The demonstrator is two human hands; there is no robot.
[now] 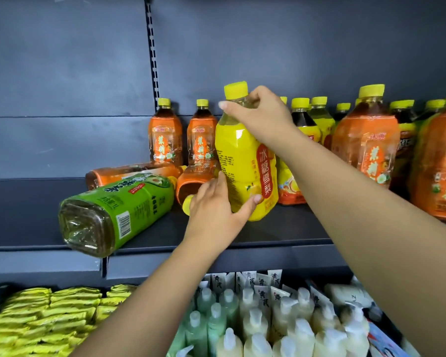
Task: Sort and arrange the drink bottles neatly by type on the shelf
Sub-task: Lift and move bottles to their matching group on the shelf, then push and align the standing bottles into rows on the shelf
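Left of centre, a green bottle (113, 215) lies on its side at the edge of the shelf (281, 235), with fallen orange bottles (198, 181) behind it. Mid-frame, the left hand (216, 204) cups the base of the upright yellow bottle (242, 161). The right hand (263, 117) has its grip closed round the neck. This looks like a placing step, and next the bottle needs setting among the matching yellow bottles (319, 119) to the right.

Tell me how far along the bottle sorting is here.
Done: two upright orange bottles stand at the back. In hand: the yellow bottle, right hand at its neck, left hand at its base. Left: the green bottle and two fallen orange bottles lie on their sides; the right-side group mixes types.
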